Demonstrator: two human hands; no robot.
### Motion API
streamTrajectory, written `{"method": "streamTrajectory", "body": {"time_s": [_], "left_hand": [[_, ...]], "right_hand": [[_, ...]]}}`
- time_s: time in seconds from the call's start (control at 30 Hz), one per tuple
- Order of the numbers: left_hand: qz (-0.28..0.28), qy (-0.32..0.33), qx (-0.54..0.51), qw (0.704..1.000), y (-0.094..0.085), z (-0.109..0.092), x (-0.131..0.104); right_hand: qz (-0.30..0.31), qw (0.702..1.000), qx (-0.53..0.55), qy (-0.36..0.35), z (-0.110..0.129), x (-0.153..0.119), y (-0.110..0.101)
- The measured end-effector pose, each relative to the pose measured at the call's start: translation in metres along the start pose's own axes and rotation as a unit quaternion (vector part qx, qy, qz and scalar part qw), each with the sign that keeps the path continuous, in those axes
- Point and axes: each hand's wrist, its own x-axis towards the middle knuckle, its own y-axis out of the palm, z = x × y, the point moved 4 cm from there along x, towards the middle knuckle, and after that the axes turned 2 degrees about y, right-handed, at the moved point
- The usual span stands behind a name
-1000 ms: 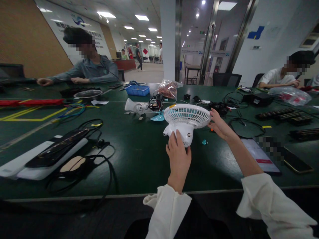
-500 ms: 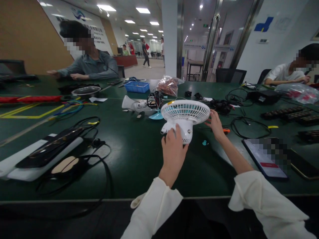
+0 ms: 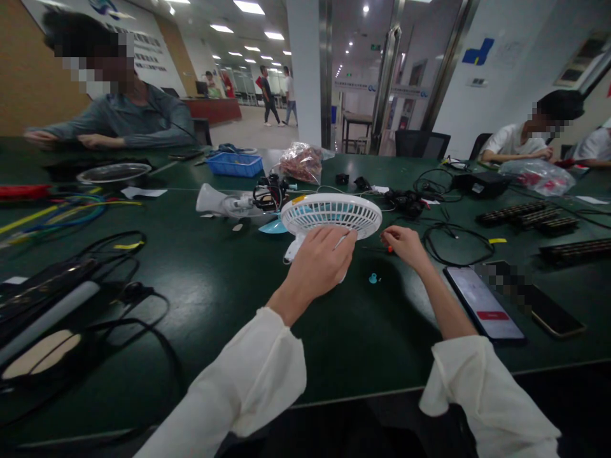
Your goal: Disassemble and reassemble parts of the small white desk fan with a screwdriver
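Note:
A white fan head [image 3: 334, 213] with a slotted round cage is held over the green table [image 3: 229, 331]. My left hand [image 3: 317, 261] wraps round the fan's housing below the cage and hides most of it. To the right of the cage, my right hand [image 3: 403, 245] has its fingers pinched on an orange-handled screwdriver [image 3: 390, 249], whose thin dark shaft points left. A small blue knob [image 3: 373, 278] lies on the table below my right hand. Behind the fan lie a white fan base [image 3: 217, 200] and a light-blue blade [image 3: 273, 226].
At the back are a blue basket [image 3: 235, 164] and a bag of reddish parts [image 3: 301, 162]. Phones [image 3: 484, 305] and black cables [image 3: 446, 245] lie on the right. Cables and a power strip [image 3: 48, 283] fill the left. People sit across the table.
The view has turned to the right. My left hand has shifted its grip higher round the fan housing. My right hand has come off the cage rim and closed on the screwdriver.

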Motion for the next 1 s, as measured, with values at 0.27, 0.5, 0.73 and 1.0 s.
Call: {"method": "streamTrajectory", "body": {"time_s": [0.27, 0.5, 0.73, 1.0], "left_hand": [[-0.128, 0.004, -0.053, 0.99, 0.026, 0.036, -0.036], [-0.146, 0.012, -0.082, 0.986, 0.027, 0.032, -0.038], [-0.14, -0.003, -0.081, 0.987, 0.03, 0.033, -0.039], [-0.174, -0.015, -0.12, 0.977, 0.029, 0.038, -0.041]], "right_hand": [[0.196, 0.979, -0.048, 0.014, -0.004, -0.016, -0.015], [0.33, 0.94, -0.086, 0.01, 0.009, -0.035, 0.001], [0.348, 0.935, -0.076, 0.005, 0.013, -0.037, 0.008], [0.35, 0.933, -0.089, 0.012, 0.005, -0.033, 0.012]]}}
